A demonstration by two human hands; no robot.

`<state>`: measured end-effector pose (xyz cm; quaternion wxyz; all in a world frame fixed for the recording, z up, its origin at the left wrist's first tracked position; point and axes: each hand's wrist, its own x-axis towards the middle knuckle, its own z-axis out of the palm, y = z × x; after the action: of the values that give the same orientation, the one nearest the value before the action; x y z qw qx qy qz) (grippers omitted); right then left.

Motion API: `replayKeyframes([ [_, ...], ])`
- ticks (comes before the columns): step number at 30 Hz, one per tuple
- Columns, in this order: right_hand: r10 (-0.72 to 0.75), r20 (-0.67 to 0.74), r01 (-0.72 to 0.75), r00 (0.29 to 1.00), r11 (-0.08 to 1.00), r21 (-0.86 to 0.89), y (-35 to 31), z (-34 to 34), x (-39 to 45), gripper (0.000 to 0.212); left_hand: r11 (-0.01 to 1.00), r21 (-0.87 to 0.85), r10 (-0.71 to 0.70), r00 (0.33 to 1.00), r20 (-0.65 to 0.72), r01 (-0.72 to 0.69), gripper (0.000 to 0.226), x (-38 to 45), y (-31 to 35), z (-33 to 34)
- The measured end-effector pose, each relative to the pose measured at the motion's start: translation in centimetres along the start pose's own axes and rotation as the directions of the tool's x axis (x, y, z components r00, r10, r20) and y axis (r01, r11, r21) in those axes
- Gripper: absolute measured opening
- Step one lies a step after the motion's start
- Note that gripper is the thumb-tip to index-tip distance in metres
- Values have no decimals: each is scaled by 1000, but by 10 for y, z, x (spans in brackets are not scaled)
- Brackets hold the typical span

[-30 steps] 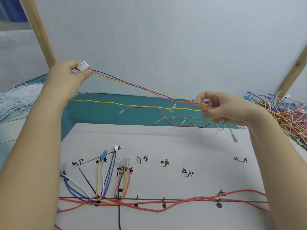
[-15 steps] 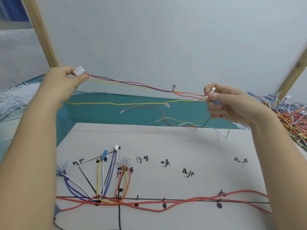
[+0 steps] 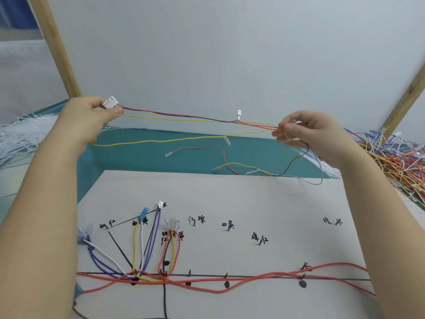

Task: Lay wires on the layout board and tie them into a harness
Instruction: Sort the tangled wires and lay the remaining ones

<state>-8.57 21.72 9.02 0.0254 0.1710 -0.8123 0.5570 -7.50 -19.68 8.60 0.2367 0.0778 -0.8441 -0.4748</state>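
Observation:
My left hand (image 3: 88, 117) pinches a white multi-pin connector (image 3: 110, 102) up in the air at the left. A wire bundle (image 3: 184, 117) of red, blue and yellow strands runs from it, nearly taut, to my right hand (image 3: 305, 134), which pinches the strands. Loose ends with clear terminals hang below over the green mat. The layout board (image 3: 264, 203) lies beneath, with nails, black lines and handwritten labels. Laid wires (image 3: 207, 280), red, blue, yellow and white, follow its main line and left branches.
A tangled heap of coloured wires (image 3: 395, 157) lies at the right on the table. A pile of white strips (image 3: 20, 134) sits at the left. The green mat (image 3: 142, 155) lies behind the board. Wooden frame posts (image 3: 57, 47) rise at both sides.
My right hand slid along the bundle to the right and rose, pulling the strands straighter. My left hand dropped slightly, keeping hold of the connector.

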Motion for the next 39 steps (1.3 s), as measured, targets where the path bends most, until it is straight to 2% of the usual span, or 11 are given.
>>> replayKeyframes([
  [3, -167, -204, 88, 965, 933, -350, 4, 4, 4, 14, 997, 65, 53, 998, -35, -51, 19, -2, 10, 3],
  [8, -302, -391, 66, 869, 856, -513, 7, 12, 7, 3, 965, 225, 175, 969, -175, -134, 29, -3, 29, 7],
  [13, -112, -125, 55, 986, 919, -390, 11, 5, 5, 11, 973, 176, 189, 955, -228, -151, 41, 0, 26, 4],
  [15, -36, -45, 9, 998, 872, -489, 18, -2, 5, 13, 990, 93, 127, 949, -290, -104, 44, 3, 19, -7],
  [18, -19, -188, -103, 982, 780, -617, 38, -16, 5, 10, 1000, -21, 9, 945, -328, -17, 49, 10, 3, -29],
  [21, -10, -376, -200, 927, 834, -514, 54, -33, 5, 12, 990, -121, -96, 965, -243, 68, 41, 2, 0, -35],
  [25, -8, -483, -81, 876, 983, -163, 44, -40, 4, 31, 965, -255, -102, 985, -138, 64, 30, -2, 12, -18],
  [28, -12, -379, -170, 925, 880, -444, 32, -38, -1, 38, 931, -348, -153, 983, -97, 111, 31, -5, 18, -17],
  [32, 320, -150, -285, 935, 434, -854, 41, -20, 3, 50, 884, -441, -183, 983, -26, 154, 28, -5, 21, -17],
  [36, 271, 117, -126, 955, 733, -669, 30, 12, 4, 62, 876, -466, -120, 992, 37, 123, 23, -7, 36, -9],
  [39, 309, 247, -5, 918, 632, -775, 25, 49, 4, 67, 861, -498, -94, 995, 47, 104, 26, -12, 51, -2],
])
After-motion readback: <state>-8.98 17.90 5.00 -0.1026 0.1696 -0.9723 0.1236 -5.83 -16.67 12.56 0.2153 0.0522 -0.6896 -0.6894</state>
